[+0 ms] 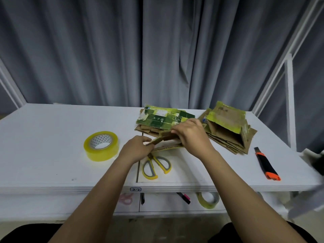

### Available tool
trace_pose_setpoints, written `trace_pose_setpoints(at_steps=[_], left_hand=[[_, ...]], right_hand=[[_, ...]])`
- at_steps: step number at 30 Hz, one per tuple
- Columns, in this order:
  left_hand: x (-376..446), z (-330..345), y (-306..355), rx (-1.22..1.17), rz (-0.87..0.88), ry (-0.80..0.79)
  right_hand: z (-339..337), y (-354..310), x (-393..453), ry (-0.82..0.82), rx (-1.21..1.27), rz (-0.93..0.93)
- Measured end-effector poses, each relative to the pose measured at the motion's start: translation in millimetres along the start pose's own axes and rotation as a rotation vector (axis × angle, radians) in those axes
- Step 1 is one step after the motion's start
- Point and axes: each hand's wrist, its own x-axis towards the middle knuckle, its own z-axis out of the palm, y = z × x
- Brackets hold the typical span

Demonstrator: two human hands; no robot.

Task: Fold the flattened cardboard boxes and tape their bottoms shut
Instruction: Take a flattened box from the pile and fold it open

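Both hands hold a flattened cardboard box (164, 138) just above the white table (52, 141). My left hand (138, 149) grips its near left end. Its top edge sits under the curled fingers of my right hand (191, 135). Behind it lies a stack of flattened green-printed boxes (163, 120). To the right, a folded box (226, 125) wrapped in yellowish tape lies on its side on more flat cardboard. A big roll of clear yellowish tape (101, 146) stands left of my hands.
Yellow-and-grey scissors (155, 166) lie under my hands near the front edge. An orange-and-black utility knife (266, 163) lies at the right. On a shelf below the tabletop are a second tape roll (208, 199), pink scissors (125, 199) and pens. Grey curtains hang behind.
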Motion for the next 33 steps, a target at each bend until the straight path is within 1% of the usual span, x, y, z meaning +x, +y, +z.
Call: trace_pose_setpoints(at_steps=[3, 6, 8, 10, 12, 14, 16, 17, 19, 22, 24, 27, 28, 33], left_hand=[[9, 3, 11, 0.131, 0.045, 0.102], [16, 5, 21, 0.229, 0.085, 0.134], [19, 7, 25, 0.262, 0.087, 0.138], [21, 9, 30, 0.283, 0.083, 0.15], [24, 12, 35, 0.286, 0.084, 0.166], [26, 14, 41, 0.3, 0.083, 0.172], [29, 17, 46, 0.299, 0.078, 0.191], [31, 17, 47, 0.283, 0.069, 0.203], [36, 15, 48, 0.244, 0.044, 0.218], [45, 8, 46, 0.178, 0.011, 0.216], [51, 1, 47, 0.047, 0.012, 0.173], [56, -11, 51, -0.245, 0.012, 0.024], [57, -14, 53, -0.293, 0.01, 0.012], [57, -4, 57, -0.377, 0.033, 0.172]], right_hand=[[2, 0, 3, 0.0, -0.017, 0.078], [-5, 9, -4, 0.014, -0.03, 0.256], [-12, 15, -14, 0.072, 0.051, 0.42], [-15, 18, -24, 0.094, 0.237, 0.657], [-12, 18, -30, 0.104, 0.484, 0.872], [-7, 16, -28, 0.151, 0.738, 1.011], [0, 13, -21, 0.217, 0.921, 1.088], [3, 12, -16, 0.244, 0.952, 1.114], [10, 15, -8, 0.269, 0.939, 1.133], [12, 26, 4, 0.241, 0.948, 1.124], [4, 36, 11, 0.216, 0.981, 1.092], [-15, 47, 19, 0.151, 0.997, 1.056], [-22, 48, 20, 0.126, 1.001, 1.037], [-38, 51, 21, 0.015, 0.856, 0.968]])
